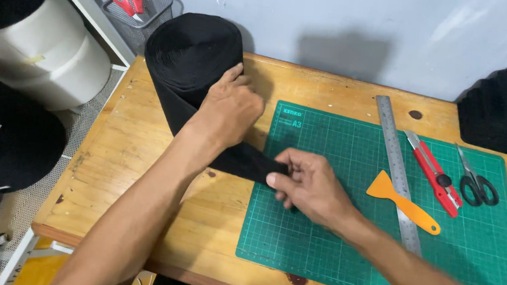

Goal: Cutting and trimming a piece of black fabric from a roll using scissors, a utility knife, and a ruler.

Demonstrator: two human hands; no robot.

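My wooden table [141, 169] carries everything here, and the green cutting mat [330, 241] covers its right half. At the table's back left corner stands the big roll of black fabric [191, 54], upright, with its loose end drawn off toward the mat. My left hand [229, 107] lies flat against the side of the roll, fingers pressed together and wrapped lightly round its curve, steadying it. My right hand [307, 187] is at the mat's left edge, thumb and fingers pinching the free end of the black strip [245, 163], which stretches between my two hands and rests on the wood.

I judge this to be the unrolling step: I am pulling a length of fabric off the roll onto the mat. The next move, as I see it, calls for holding the roll firm so it does not tip or roll, and drawing the strip out flat and square to the mat's grid.

On the mat to my right lie a steel ruler [395, 167], an orange scraper [404, 201] touching the ruler, a red utility knife [434, 173] and small black-handled scissors [476, 180], all untouched.
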